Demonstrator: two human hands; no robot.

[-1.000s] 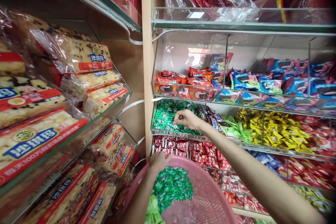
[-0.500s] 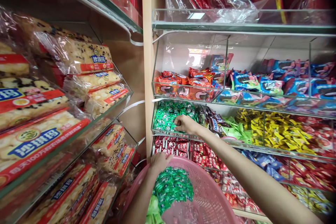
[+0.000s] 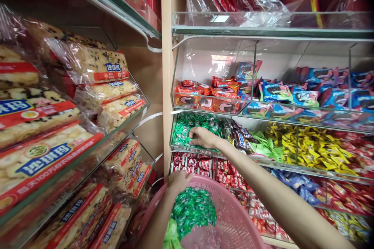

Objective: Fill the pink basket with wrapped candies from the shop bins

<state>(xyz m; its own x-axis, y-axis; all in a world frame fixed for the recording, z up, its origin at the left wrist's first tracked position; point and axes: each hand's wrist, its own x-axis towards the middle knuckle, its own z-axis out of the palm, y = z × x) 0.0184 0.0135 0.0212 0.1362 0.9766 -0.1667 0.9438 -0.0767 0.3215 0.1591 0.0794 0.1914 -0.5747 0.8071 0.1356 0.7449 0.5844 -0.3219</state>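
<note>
My right hand point(image 3: 201, 137) is over the green-wrapped candies point(image 3: 182, 128) in a clear shelf bin, its fingers curled at their surface. Whether a candy is between the fingertips is too small to tell. Lower down, my left hand point(image 3: 179, 181) grips the far rim of a pink plastic basket point(image 3: 238, 212). Inside that basket lie a heap of green-wrapped candies point(image 3: 194, 208) and, at the near left, some light green packets point(image 3: 172, 233).
Packaged pastry bars point(image 3: 43, 151) fill the slanted glass shelves on the left. A wooden post point(image 3: 167, 66) stands between the shelf units. Right of the green bin are Snickers bars point(image 3: 241, 140) and yellow packets point(image 3: 315, 148); red packets point(image 3: 191, 162) sit below.
My right hand has shifted slightly left over the green candies, and its fingers look a little more spread. The whole view has moved slightly. My left hand stays on the basket rim.
</note>
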